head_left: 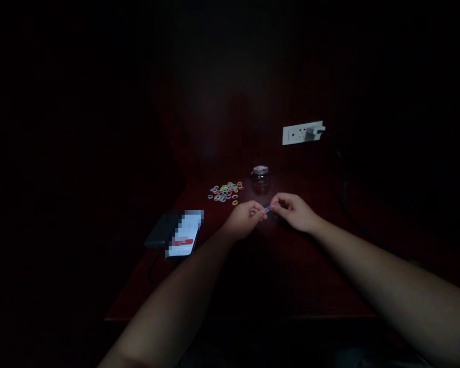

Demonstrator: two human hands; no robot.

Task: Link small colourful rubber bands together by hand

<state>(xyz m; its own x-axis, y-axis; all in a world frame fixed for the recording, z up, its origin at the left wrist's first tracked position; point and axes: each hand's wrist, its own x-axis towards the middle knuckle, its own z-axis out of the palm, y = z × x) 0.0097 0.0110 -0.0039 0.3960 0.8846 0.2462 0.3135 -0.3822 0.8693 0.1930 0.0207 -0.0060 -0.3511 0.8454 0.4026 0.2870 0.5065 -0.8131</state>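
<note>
My left hand (pixel 248 216) and my right hand (pixel 293 210) meet above the dark red table, each closed in a pinch. Between their fingertips runs a small pale hair tie (pixel 268 209), drawn out into a short strip; the fingers cover its ends. Beyond my left hand lies a loose pile of small coloured hair ties (pixel 226 191) in yellow, pink, green and blue. A small clear jar (pixel 260 179) with a round lid stands just behind my hands.
A lit phone (pixel 186 235) rests at the left beside a dark flat object (pixel 161 231), with a cable (pixel 150 271) below. A white wall socket (pixel 302 133) holds a plug, and its dark cord runs down the right side. The table's front edge (pixel 253 319) passes beneath my forearms.
</note>
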